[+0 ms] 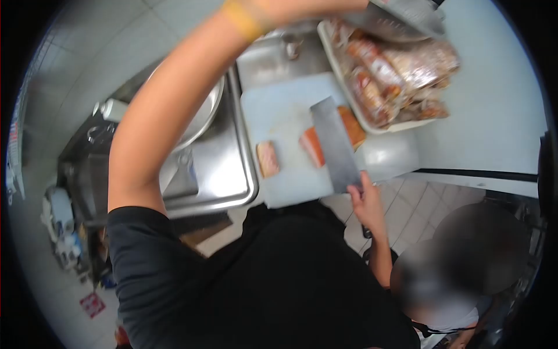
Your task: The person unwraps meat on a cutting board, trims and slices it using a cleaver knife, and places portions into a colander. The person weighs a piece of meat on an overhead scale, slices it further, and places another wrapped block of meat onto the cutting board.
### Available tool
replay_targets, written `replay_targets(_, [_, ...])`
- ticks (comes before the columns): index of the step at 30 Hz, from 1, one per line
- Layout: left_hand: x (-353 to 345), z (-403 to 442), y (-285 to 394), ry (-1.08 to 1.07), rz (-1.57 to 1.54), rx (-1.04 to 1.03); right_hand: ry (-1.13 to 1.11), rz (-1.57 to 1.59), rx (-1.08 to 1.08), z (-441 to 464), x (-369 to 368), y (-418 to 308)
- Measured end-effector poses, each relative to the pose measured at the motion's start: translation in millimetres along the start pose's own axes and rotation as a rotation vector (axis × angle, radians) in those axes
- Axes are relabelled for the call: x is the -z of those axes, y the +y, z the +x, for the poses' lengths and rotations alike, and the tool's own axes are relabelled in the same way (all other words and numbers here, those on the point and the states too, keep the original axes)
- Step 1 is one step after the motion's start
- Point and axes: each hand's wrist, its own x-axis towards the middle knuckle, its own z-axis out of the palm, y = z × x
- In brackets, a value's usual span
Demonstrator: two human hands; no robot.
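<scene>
My right hand [365, 200] is closed round the handle of a wide cleaver [337, 145]. The blade lies over a block of meat on a white cutting board [290, 180]; a pink part [312, 146] shows left of the blade and a brown part [351, 128] right of it. A smaller piece of meat [268, 159] lies apart at the board's left. My left arm arches over the sink side to the top edge, with a yellow band near the wrist. Of my left hand [325, 7] only a blurred part shows, near a shiny metal object [401, 23]; its fingers are hidden.
A white tray [372, 127] of plastic-wrapped meat [407, 64] stands at upper right on a pale counter [494, 99]. Left of the board are a steel sink [229, 168] and a round metal bowl [212, 110]. Another person [447, 279], blurred, is at lower right.
</scene>
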Motion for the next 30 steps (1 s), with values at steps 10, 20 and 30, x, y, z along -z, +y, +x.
replay_targets(10, [-150.6, -375.7, 47.2, -0.133, -0.282, 1.447, -0.295, -0.03, -0.007, 12.1, -23.3, 55.9])
replay_targets(20, [-178.4, -321.3, 80.1, -0.194, -0.21, 1.356, -0.294, -0.172, 0.094, 26.0, -49.4, 87.9])
replay_targets(30, [-43.6, -328.0, 15.1, 0.545, -2.097, 0.988, -0.252, 0.023, 0.096, 23.8, -75.0, 72.3])
